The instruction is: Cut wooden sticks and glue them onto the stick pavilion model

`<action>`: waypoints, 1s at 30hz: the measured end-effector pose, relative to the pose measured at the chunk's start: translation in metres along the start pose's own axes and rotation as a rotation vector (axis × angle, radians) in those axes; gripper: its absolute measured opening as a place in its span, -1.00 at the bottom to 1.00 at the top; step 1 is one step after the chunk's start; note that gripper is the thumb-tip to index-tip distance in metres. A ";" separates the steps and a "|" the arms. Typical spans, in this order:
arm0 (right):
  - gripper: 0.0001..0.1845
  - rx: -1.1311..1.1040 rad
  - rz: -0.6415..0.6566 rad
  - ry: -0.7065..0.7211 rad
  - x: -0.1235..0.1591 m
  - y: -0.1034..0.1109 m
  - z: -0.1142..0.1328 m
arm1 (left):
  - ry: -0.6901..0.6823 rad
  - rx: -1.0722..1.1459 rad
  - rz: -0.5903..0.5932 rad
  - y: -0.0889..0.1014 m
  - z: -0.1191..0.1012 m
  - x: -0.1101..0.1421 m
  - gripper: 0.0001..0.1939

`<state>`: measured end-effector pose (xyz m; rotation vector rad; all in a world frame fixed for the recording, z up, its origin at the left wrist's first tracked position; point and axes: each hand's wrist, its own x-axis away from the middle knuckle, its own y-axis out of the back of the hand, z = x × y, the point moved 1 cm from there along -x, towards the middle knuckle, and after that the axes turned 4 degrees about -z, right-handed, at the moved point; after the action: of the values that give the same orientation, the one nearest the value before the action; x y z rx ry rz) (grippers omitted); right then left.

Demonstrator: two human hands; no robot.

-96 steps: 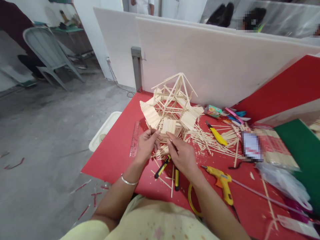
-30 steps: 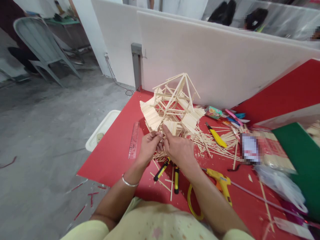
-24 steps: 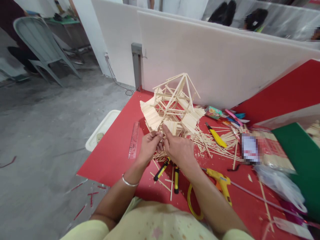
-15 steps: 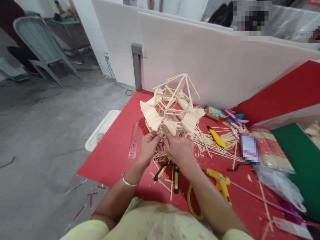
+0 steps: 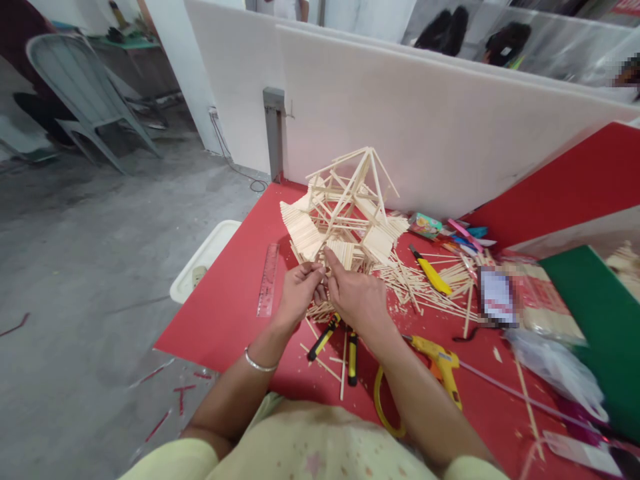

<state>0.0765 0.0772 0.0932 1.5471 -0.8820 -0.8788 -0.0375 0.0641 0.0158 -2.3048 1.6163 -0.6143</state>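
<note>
A model house of thin pale wooden sticks (image 5: 345, 213) stands on the red table (image 5: 235, 313) against a white partition. My left hand (image 5: 297, 293) and my right hand (image 5: 355, 297) meet at its near edge, fingers pinched together around a small wooden stick that barely shows between them. My right forefinger points up onto a flat stick panel of the model. A silver bangle (image 5: 257, 365) sits on my left wrist. Loose sticks (image 5: 425, 283) lie scattered to the right of the model.
A clear ruler (image 5: 268, 280) lies left of my hands. Two black-and-yellow cutters (image 5: 337, 343) lie below them. A yellow glue gun (image 5: 440, 367), a yellow knife (image 5: 430, 273) and plastic bags (image 5: 560, 360) are on the right. A white tray (image 5: 203, 263) sits off the table's left edge.
Since 3.2 s ago my hands have closed together at the model's near edge and the view has shifted a little. Over the last second they have stayed almost still.
</note>
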 end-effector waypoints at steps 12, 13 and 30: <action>-0.52 -0.265 -0.023 -0.155 0.108 -0.050 -0.030 | -0.038 -0.189 0.069 0.024 -0.013 0.040 -0.74; -0.51 -0.248 0.020 -0.184 0.116 -0.056 -0.028 | -0.018 -0.224 0.113 0.028 -0.007 0.044 -0.75; -0.69 -1.469 0.046 -0.607 0.136 -0.097 -0.022 | 0.203 -0.158 0.269 0.022 0.053 0.079 -0.67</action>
<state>0.1652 -0.0223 -0.0104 -0.0258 -0.3942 -1.4848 -0.0067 -0.0191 -0.0255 -2.1298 2.0938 -0.6963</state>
